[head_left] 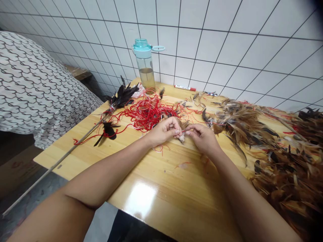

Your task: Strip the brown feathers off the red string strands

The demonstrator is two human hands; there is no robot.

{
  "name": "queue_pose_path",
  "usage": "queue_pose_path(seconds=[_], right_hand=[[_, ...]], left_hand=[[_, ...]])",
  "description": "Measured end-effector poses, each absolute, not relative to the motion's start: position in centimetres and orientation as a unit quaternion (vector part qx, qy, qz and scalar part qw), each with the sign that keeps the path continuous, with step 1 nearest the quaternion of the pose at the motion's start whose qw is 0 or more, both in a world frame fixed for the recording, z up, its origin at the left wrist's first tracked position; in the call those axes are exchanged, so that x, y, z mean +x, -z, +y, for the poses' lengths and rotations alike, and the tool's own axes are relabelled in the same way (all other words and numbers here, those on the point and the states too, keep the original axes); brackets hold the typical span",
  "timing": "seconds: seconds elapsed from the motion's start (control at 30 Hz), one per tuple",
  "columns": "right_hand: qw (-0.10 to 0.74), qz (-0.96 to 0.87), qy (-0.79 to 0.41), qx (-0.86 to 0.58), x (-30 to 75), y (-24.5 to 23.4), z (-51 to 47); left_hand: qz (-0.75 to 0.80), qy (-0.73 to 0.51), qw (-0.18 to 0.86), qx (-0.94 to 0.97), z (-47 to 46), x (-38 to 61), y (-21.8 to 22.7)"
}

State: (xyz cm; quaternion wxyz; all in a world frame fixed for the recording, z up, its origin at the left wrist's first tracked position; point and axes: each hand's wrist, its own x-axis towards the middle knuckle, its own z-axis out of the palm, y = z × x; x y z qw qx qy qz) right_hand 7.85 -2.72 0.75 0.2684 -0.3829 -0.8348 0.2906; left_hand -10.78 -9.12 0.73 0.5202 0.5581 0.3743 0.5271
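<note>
My left hand (166, 131) is closed, its thumb and curled fingers gripping a small bundle of brown feathers (182, 137) with pale, fluffy quill ends. Just right of it, my right hand (202, 137) pinches thumb and forefinger together beside the bundle. Whatever lies between those fingertips is too small to make out. A tangled heap of red string (148, 112) sits right behind my left hand. To the left lies a thin wooden stick (63, 158) with black feathers (123, 96) bound at its far end, and a loose black feather tuft (109, 131) rests near it.
A water bottle (145, 65) with a teal lid stands at the back, near a red-and-white marker (185, 88) by the tiled wall. Brown feathers (242, 117) spread over the right side, with a large pile (290, 181) nearer me. Patterned cloth (45, 87) hangs at left.
</note>
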Motion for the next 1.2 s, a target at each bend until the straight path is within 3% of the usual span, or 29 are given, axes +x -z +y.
queue_pose_path(seconds=[0.57, 0.93, 1.2], right_hand=[[0.219, -0.902, -0.207, -0.309, 7.5, -1.7, -3.7], [0.105, -0.932, -0.133, -0.320, 7.2, -2.1, -4.1], [0.067, -0.942, -0.172, -0.279, 7.3, -2.2, -4.2]], left_hand=[[0.375, -0.513, 0.524, 0.568, -9.2, -10.8, -0.9], [0.416, -0.504, 0.499, 0.569, -9.1, -10.9, -0.7], [0.413, -0.504, 0.527, 0.545, -9.3, -10.5, -0.7]])
